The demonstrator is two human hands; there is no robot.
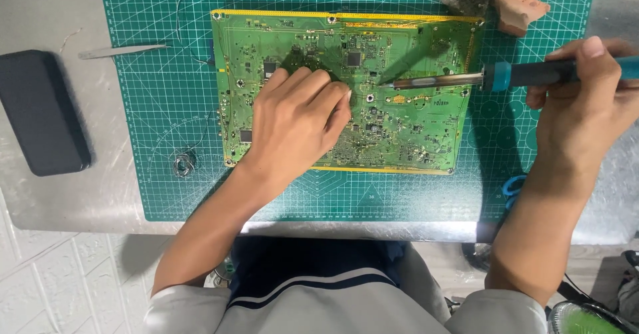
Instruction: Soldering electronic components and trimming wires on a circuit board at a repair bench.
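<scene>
A grey metal table (80, 194) fills most of the view, its right end cut off by the frame. On it lies a green cutting mat (166, 141) with a printed grid, its top edge running out of the picture. In the middle of the mat sits a large green circuit board (413, 128), flat and face up; its small parts are too fine to make out.

The left hand (299, 121) lies palm down on the middle of the board, fingers bent and pressed together, hiding what is under them; whether they pinch anything cannot be told. The right hand (586, 108) is closed around the blue handle of a soldering iron (466, 80), which lies level, its metal tip touching or just over the board near the left fingertips. The end of the handle is cut off at the right edge.

A black phone (43, 111) lies face down at the left of the table. Tweezers (123, 51) rest across the mat's left edge. A small coil of solder wire (184, 164) sits on the mat, left of the board. A brownish sponge (519, 9) lies at the mat's upper right.
</scene>
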